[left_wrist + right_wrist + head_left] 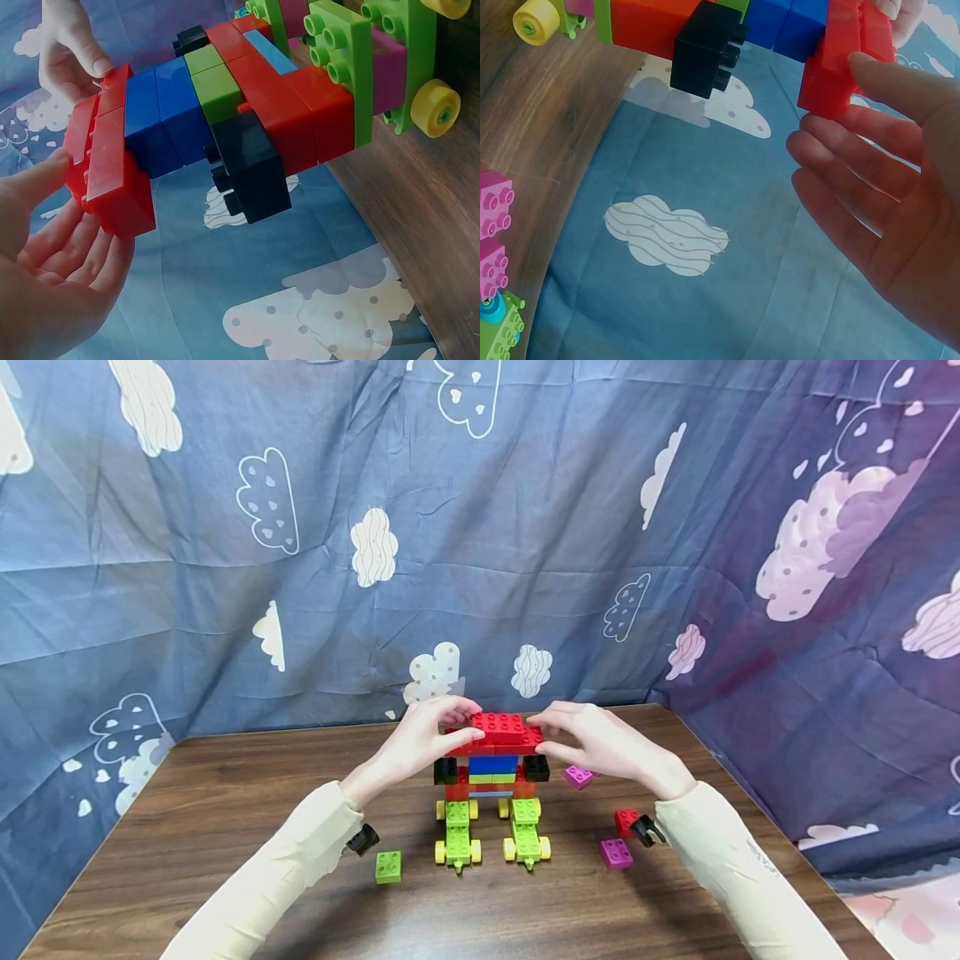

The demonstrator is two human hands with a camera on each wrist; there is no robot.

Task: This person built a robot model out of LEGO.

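Atop the multicoloured plastic-brick figure (492,766), left hand (427,732) and right hand (600,740) pinch red rectangular bricks (498,728) between fingers (847,156); it looks mostly assembled, the square green brick (388,867) beside it unattached.

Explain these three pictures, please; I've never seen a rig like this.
There is no machine here: a person works with a bare left hand and right hand. The wide picture is taken from the head, looking forward and down; the two close ones from the left and right wrists. On the wooden table stands a toy-brick figure, with a green brick, a red brick and pink bricks loose nearby. Both hands hold the figure's red top, one at each end.
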